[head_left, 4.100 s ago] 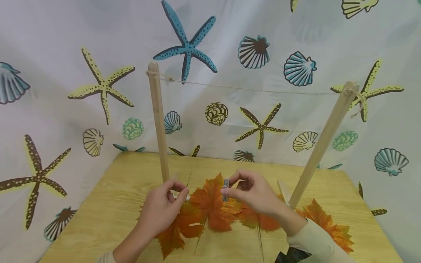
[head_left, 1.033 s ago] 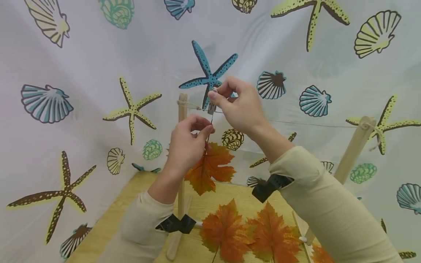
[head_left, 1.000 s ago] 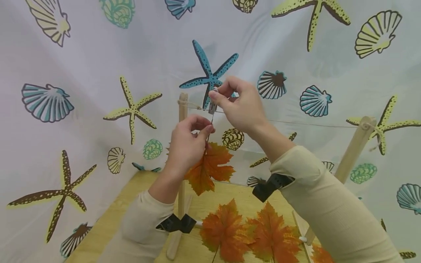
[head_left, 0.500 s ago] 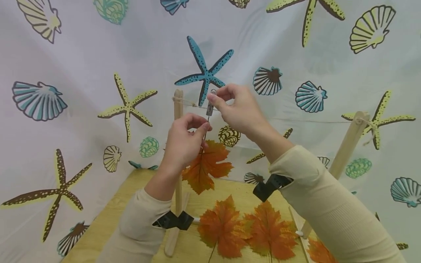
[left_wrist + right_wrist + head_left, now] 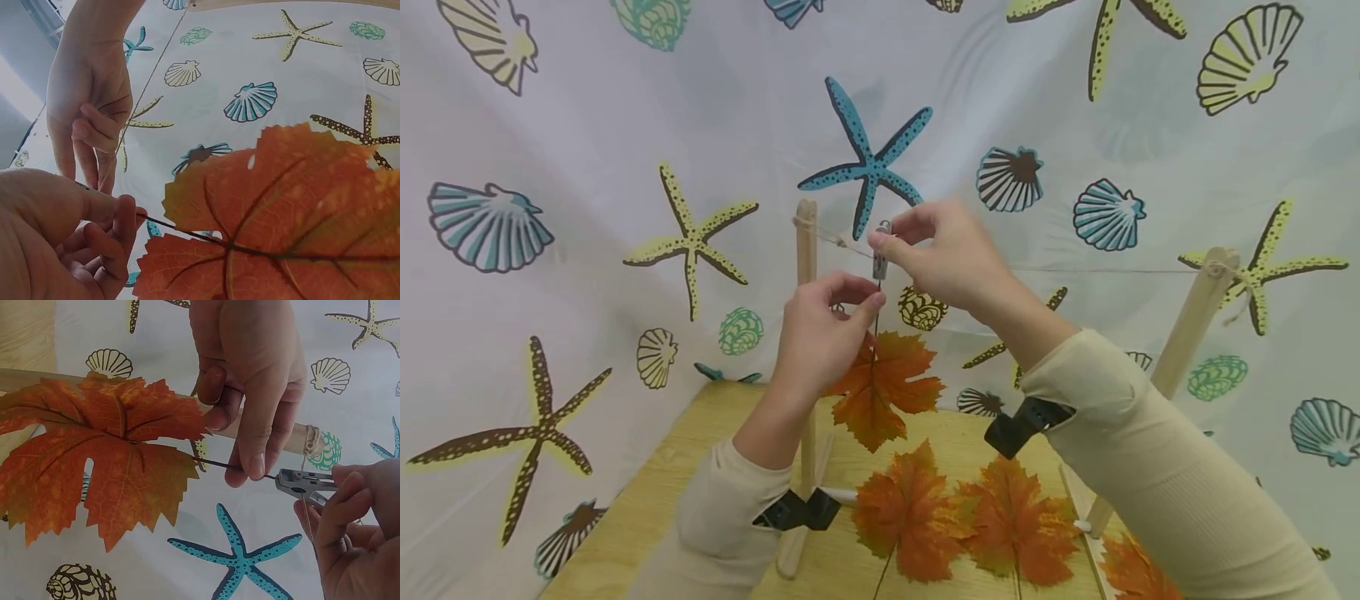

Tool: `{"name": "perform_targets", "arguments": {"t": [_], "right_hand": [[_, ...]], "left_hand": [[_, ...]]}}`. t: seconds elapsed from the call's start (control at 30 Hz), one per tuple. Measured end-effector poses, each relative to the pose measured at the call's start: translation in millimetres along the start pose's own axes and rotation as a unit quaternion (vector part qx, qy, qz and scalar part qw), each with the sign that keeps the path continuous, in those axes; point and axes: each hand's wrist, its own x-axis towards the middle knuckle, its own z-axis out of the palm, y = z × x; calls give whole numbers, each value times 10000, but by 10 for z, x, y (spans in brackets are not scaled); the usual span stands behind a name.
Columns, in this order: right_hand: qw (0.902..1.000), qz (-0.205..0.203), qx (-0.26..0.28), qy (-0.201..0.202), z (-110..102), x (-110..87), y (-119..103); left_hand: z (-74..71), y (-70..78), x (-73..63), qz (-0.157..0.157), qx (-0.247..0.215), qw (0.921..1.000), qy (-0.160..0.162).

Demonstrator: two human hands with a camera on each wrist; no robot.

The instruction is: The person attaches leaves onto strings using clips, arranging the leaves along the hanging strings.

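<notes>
My left hand (image 5: 823,333) pinches the thin dark stem of an orange artificial maple leaf (image 5: 883,392), which hangs below the fingers. Just above it, my right hand (image 5: 951,254) pinches a grey clothespin (image 5: 881,263) between thumb and fingers. In the right wrist view the clothespin's nose (image 5: 289,480) meets the stem's top end. A thin twine (image 5: 1075,269) crosses at the clothespin; whether it lies inside the jaws I cannot tell. The left wrist view shows the leaf (image 5: 281,219) spread out beside the pinching fingers (image 5: 128,215).
The twine is tied between a left wooden post (image 5: 806,250) and a leaning right post (image 5: 1191,317). More maple leaves (image 5: 910,517) lie on the wooden table (image 5: 662,475). Behind stands a white curtain (image 5: 587,108) printed with shells and starfish.
Over four seconds, both hands have risen from the table to the twine, bringing the leaf and clothespin. In the last half second, clothespin and hands have dropped slightly and the leaf has shifted right.
</notes>
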Motion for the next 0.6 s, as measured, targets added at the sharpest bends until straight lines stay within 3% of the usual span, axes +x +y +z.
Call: {"name": "perform_targets", "arguments": {"t": [0.17, 0.37, 0.6], "right_hand": [[9998, 109, -10, -154, 16, -31, 17], [9999, -92, -47, -113, -36, -110, 64], [9985, -395, 292, -228, -51, -242, 162]], "left_hand": [[-19, -36, -42, -69, 336, 9994, 9], [-33, -86, -106, -45, 983, 9947, 303], [-82, -202, -168, -26, 932, 9951, 325]]}}
